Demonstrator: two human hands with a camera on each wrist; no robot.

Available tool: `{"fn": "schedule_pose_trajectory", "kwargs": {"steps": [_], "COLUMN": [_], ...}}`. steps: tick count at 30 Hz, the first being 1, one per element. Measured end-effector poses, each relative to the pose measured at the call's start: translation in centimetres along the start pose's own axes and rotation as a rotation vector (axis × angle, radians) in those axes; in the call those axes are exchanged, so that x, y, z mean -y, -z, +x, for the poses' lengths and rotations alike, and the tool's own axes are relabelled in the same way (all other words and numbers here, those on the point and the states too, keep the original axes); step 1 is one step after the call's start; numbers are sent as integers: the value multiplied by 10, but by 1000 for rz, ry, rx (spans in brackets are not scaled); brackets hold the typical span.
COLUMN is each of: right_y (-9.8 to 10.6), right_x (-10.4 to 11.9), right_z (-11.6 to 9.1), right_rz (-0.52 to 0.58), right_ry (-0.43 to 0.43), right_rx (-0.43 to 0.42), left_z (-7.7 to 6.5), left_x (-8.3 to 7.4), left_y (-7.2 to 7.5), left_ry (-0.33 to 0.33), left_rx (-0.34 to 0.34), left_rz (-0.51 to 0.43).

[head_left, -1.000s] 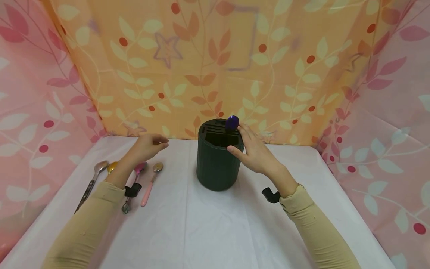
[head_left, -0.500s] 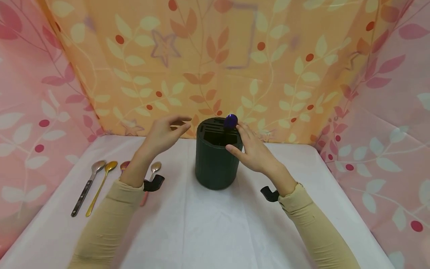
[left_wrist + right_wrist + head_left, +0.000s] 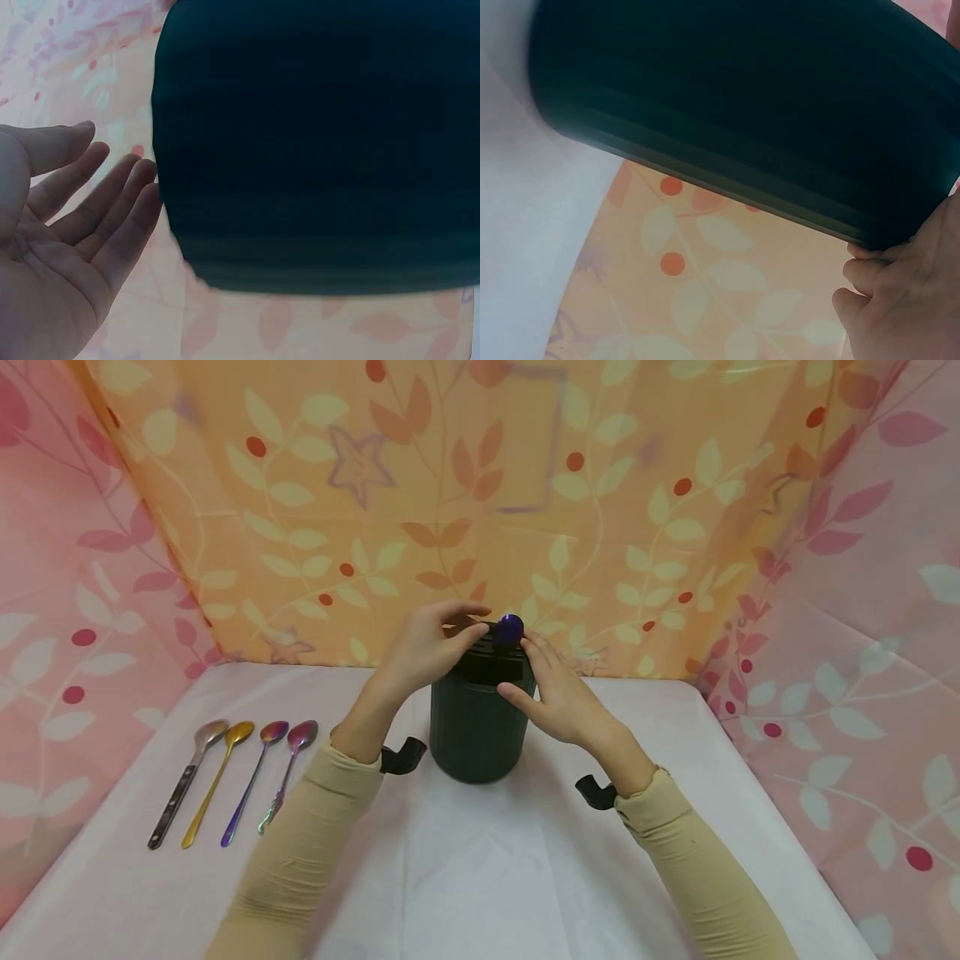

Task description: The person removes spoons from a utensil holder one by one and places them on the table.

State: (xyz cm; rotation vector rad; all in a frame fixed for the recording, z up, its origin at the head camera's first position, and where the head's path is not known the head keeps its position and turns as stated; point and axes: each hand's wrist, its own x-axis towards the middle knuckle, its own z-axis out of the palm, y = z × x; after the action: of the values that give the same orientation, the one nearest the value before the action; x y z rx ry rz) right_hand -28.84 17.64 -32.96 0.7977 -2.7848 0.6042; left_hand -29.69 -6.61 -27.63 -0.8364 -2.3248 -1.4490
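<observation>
A dark green ribbed utensil holder [image 3: 478, 735] stands upright on the table, with a slotted top and a wide front opening. From its top rises a spoon with a shiny blue-purple bowl [image 3: 510, 630]. My right hand [image 3: 564, 697] rests against the holder's right rim, its fingertips beside that bowl and the thumb at the front edge. Over the holder's left rim hovers my left hand [image 3: 429, 647], thumb and fingers spread apart with nothing between them. In the left wrist view the left fingers [image 3: 124, 247] extend loosely alongside the holder's wall [image 3: 322, 150].
Left of the holder, several spoons lie in a row: a black-handled one [image 3: 180, 793], a gold one [image 3: 217, 789], a blue-purple one [image 3: 251, 789] and a pink-purple one [image 3: 292, 760]. White cloth [image 3: 480, 877] covers the table; patterned fabric [image 3: 300, 485] encloses it.
My left hand has moved rightward from above the spoons to the holder's top. The pink-handled spoon has become hidden behind my left forearm. My right hand has stayed on the holder.
</observation>
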Motion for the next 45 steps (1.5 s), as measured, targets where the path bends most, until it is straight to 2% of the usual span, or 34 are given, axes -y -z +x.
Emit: {"fn": "schedule_pose_trajectory", "kwargs": {"steps": [8,17,22,31,38,45], "right_y": [-1,-2,-2,-1,-1,0], "right_x": [2,6,7,5,3,3], "right_z": [1,3,2,1,-1,-3], "right_rz": [5,14,17,17,25,20], "right_ry": [6,32,32,17,-10,-30], "right_rx": [-2,-6,-8,1,9,8], "left_z": [14,16,15,13,8,3], "left_x": [-3,2,2,1,-5,-13], "left_y": [-13,-16,-17,-14,-10,-3], "left_ry": [10,60,95,97,86,-1], "left_rx": [12,22,33,35,-17,-129], "left_rz": [42,61,16,-123,-238,-269]}}
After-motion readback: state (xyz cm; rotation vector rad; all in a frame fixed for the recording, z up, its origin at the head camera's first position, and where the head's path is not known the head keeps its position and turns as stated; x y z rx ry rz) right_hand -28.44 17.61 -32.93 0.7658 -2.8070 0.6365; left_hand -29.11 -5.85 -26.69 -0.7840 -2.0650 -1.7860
